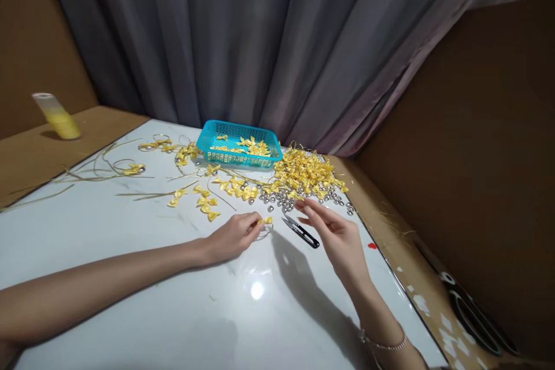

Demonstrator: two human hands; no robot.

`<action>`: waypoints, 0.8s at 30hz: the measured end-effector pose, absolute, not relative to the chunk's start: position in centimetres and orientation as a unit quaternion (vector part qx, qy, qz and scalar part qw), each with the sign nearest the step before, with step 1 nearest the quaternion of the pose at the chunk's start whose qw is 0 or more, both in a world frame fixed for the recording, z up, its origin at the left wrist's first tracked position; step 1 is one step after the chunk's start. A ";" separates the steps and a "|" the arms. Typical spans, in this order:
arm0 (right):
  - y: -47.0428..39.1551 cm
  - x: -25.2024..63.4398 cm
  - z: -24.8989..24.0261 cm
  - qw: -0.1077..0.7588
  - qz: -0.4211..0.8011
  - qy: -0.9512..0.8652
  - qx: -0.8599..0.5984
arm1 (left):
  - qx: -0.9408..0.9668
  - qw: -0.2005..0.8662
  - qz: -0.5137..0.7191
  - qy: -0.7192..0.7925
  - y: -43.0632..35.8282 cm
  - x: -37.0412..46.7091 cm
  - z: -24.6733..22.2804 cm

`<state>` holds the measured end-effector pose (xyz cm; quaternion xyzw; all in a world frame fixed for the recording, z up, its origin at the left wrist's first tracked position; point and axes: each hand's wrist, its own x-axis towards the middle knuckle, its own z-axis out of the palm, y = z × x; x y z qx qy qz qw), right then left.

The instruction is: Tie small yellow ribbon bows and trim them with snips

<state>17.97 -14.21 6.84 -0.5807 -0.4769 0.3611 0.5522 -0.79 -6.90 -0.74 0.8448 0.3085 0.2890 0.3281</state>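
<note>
My left hand [234, 236] is closed in a pinch on a yellow bow [268, 221] with a thin looped cord, just above the white board. My right hand [340, 237] is raised above the small black thread snips [302, 232], thumb and fingertips brought close together; whatever lies between them is too small to make out. Beyond the right fingertips lie small silver beads [285, 199] and a large heap of yellow bows [306, 170].
A blue basket [243, 157] holding yellow bows stands at the back. Loose bows [207, 202] and golden cords [104, 176] lie left of centre. A yellow spool [63, 122] is far left; large scissors [472, 315] lie far right.
</note>
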 end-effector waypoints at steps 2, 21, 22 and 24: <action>-13.6 17.7 7.2 0.568 0.396 -0.465 -0.552 | 0.848 0.327 0.288 0.302 -6.9 -0.8 -0.6; -11.5 18.9 8.2 0.269 0.158 -0.731 -0.607 | 0.874 0.283 0.272 0.288 -7.3 -0.8 -0.3; -11.5 19.0 8.1 0.249 0.118 -0.750 -0.601 | 0.873 0.284 0.271 0.288 -7.3 -0.8 -0.3; -11.7 18.8 7.8 0.211 0.052 -0.784 -0.582 | 0.873 0.286 0.269 0.288 -7.3 -0.8 -0.4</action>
